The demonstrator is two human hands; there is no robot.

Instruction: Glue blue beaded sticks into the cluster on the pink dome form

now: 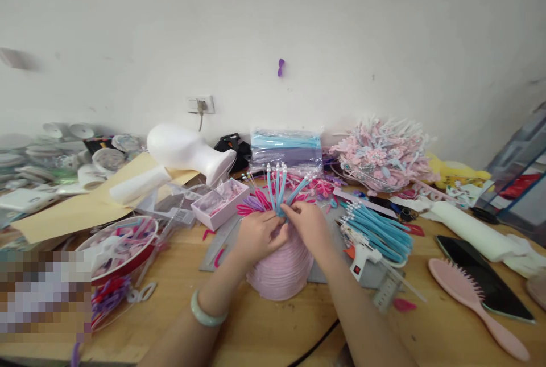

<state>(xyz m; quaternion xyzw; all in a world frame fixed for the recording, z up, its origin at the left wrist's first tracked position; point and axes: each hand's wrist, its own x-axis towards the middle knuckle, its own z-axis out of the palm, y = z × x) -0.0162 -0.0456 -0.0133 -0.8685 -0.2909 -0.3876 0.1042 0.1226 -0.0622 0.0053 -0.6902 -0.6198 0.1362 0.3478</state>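
Observation:
My left hand and my right hand meet at the centre of the table, both pinched closed on a bunch of blue pearl-tipped stems that fans upward. The hands rest on top of a pink ribbed dome-shaped piece standing on the wooden table. A pale green bangle sits on my left wrist. Pink and purple petal strips spread out just behind the stems.
A pile of loose blue stems and a white glue gun lie to the right. A pink hairbrush and black phone are further right. A pink box, white foam head and red-rimmed tray lie left.

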